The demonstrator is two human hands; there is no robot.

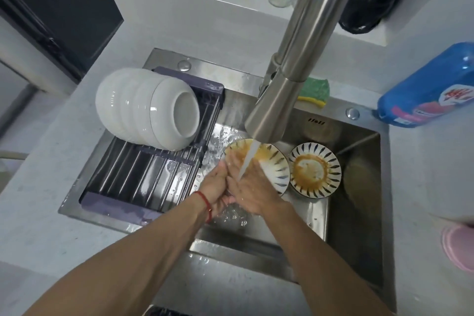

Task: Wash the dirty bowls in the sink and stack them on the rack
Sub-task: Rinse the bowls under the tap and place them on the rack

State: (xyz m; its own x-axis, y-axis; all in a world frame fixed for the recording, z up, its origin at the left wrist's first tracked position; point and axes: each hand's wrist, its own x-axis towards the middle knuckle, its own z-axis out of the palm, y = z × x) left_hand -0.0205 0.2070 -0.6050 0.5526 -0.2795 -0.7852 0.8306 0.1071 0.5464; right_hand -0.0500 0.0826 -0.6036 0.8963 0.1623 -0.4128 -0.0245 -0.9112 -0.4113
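Head view: left hand (216, 188) and right hand (252, 187) pressed together, fingers straight, gripping nothing, under the faucet stream (247, 161); patterned bowl (278, 165) beneath; white bowls (146, 108) stacked on the rack (143, 174).

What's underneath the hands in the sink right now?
A striped bowl with brown residue lies under both hands, beneath the faucet stream. The hands cover its near-left half, so that part cannot be seen.

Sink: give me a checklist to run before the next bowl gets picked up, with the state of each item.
1. Water running from faucet: ok.
2. left hand free: ok.
3. right hand free: ok, under the stream.
4. Dirty patterned bowls within reach in the sink: ok.
5. Space on rack beside white bowl stack: ok.
6. Sponge at hand: ok, on the sink's back rim.
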